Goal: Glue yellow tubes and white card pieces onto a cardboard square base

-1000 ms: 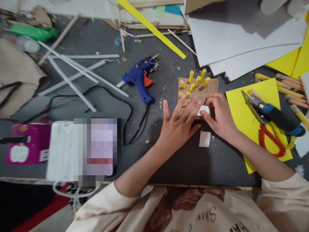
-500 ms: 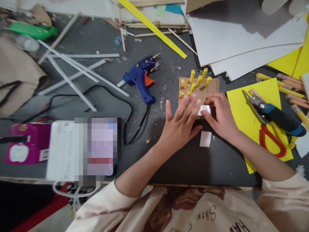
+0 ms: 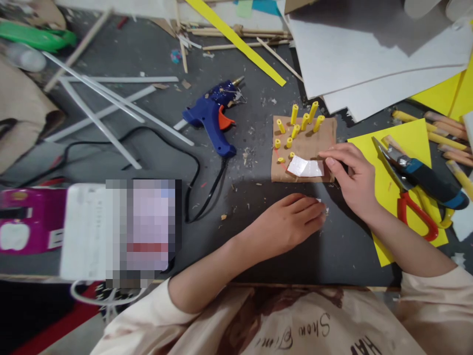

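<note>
A square of brown cardboard point(image 3: 314, 138) bears several short yellow paper tubes point(image 3: 294, 114) standing upright towards its left and back. Across its front edge lies a creased white strip point(image 3: 306, 167), glossy on top. My right hand point(image 3: 353, 175) is at the cardboard's right side, index finger stretched out and thumb just below it, their tips beside the strip's right end with nothing visible between them. Nearer me, my left hand point(image 3: 291, 222) is closed, palm down, over a small white piece point(image 3: 325, 211) on the dark table; only bits of that piece show at the fingertips.
A blue glue gun point(image 3: 212, 116) lies left of the cardboard, its black cord trailing left. Further left are white glue sticks point(image 3: 118, 101) and a phone point(image 3: 153, 212). On the right, scissors point(image 3: 417, 222) and a blue-and-black handled tool point(image 3: 428, 177) rest on yellow paper point(image 3: 369, 236).
My left hand has left the cardboard, moved towards me and closed over the loose white piece. The creased strip is now uncovered. My right hand has shifted slightly right, its thumb off the strip.
</note>
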Available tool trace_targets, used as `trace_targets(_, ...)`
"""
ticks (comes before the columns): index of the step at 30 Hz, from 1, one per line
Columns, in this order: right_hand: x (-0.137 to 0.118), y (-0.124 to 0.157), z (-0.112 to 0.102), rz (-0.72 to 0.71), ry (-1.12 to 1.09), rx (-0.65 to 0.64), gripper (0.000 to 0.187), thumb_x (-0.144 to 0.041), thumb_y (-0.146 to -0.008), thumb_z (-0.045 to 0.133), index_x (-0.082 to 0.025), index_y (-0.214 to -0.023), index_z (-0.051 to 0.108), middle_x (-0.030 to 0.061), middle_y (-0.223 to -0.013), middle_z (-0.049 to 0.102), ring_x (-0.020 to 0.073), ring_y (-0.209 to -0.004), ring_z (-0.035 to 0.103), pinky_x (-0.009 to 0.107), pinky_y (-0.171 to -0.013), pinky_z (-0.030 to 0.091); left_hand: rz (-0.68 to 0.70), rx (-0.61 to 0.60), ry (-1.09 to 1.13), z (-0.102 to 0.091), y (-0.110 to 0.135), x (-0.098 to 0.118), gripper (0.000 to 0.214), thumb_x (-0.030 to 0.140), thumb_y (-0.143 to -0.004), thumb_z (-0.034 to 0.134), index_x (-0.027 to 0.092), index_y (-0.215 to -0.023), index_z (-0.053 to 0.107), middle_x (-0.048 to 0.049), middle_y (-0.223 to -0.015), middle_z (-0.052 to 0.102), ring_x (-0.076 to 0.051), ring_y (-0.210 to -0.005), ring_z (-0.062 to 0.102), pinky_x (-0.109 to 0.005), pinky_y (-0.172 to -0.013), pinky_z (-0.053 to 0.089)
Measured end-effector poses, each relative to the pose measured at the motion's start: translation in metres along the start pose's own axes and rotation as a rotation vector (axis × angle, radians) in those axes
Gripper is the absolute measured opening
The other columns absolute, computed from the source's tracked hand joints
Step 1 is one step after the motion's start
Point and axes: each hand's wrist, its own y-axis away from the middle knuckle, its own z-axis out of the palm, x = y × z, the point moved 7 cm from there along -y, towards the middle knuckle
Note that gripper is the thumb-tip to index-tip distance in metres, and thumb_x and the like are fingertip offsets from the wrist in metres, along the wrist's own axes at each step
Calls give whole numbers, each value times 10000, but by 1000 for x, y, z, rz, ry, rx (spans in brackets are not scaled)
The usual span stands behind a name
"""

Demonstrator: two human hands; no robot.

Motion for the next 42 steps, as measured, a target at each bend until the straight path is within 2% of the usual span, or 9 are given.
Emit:
trace_targets(4, -9, 2, -14, -44, 24, 38, 176, -174, -880, 616, -278, -919, 752, 5, -873, 723, 159, -864, 674, 322, -779, 533, -55, 45, -72, -8, 0, -4, 207, 129, -951, 486, 137, -1055, 665, -64, -1176, 704, -196, -1090, 645, -333, -930, 529)
trace_targets(9, -16, 12, -29, -61, 68, -55, 187, -169, -907, 578, -264, -947, 734, 8, -855, 745, 150, -793, 685, 306, -719, 537, -203, 49, -116, -8, 7, -12, 251, 136, -930, 513, 109, -1157, 617, -114, -1212, 680, -223, -1097, 643, -335, -883, 541)
trace_targets(12, -14, 20, -46, -68, 157, -97, 189, -204, -931, 547, -267, -922, 725, 7, -860, 749, 172, -809, 694, 335, -742, 542, -246, 45, -90, -6, 11, -14, 256, 150, -898, 561, 116, -1147, 608, -119, -1147, 690, -230, -1020, 658, -357, -854, 544)
trace_targets(17, -3, 30, -74, -17, 252, -38, 151, -198, -877, 640, -314, -919, 727, -1, -863, 754, 194, -808, 704, 344, -739, 552, -314, 47, 48, -9, 11, -19, 276, 183, -853, 608, 131, -1122, 575, -121, -1073, 685, -239, -958, 655, -374, -822, 551)
trace_targets(19, -1, 33, -74, -22, 249, -40, 167, -172, -862, 655, -307, -925, 730, 3, -861, 756, 184, -792, 704, 328, -726, 555, -338, 109, 140, -19, 10, -23, 286, 195, -848, 620, 137, -1118, 546, -118, -1067, 679, -227, -988, 648, -364, -851, 548)
trace_targets(21, 1, 35, -67, -11, 236, -63, 168, -161, -863, 647, -291, -922, 734, 5, -855, 755, 176, -779, 704, 320, -713, 555, -383, 226, 167, -32, 12, -32, 277, 194, -849, 629, 164, -1105, 527, -99, -1063, 674, -211, -1021, 639, -356, -892, 537)
trace_targets(25, 6, 34, -50, 36, 190, -101, 200, -159, -881, 604, -279, -960, 743, 19, -859, 750, 175, -781, 698, 319, -693, 547, -491, 429, 26, -51, 20, -55, 273, 157, -826, 652, 197, -1072, 540, -84, -1081, 679, -212, -1073, 639, -368, -945, 509)
trace_targets(31, 9, 35, -43, 27, 122, -83, 226, -137, -886, 580, -268, -979, 738, 14, -848, 744, 151, -766, 688, 297, -679, 542, -587, 407, -5, -41, 25, -79, 198, 222, -840, 658, 214, -1026, 591, -77, -1119, 685, -223, -1063, 645, -393, -931, 511)
trace_targets(42, 18, 38, -42, 57, 65, -77, 207, -154, -877, 596, -277, -964, 738, 8, -843, 746, 154, -758, 695, 303, -680, 562, -596, 412, -40, -36, 24, -79, 204, 291, -867, 648, 234, -1053, 584, -88, -1155, 666, -217, -1079, 635, -395, -933, 519)
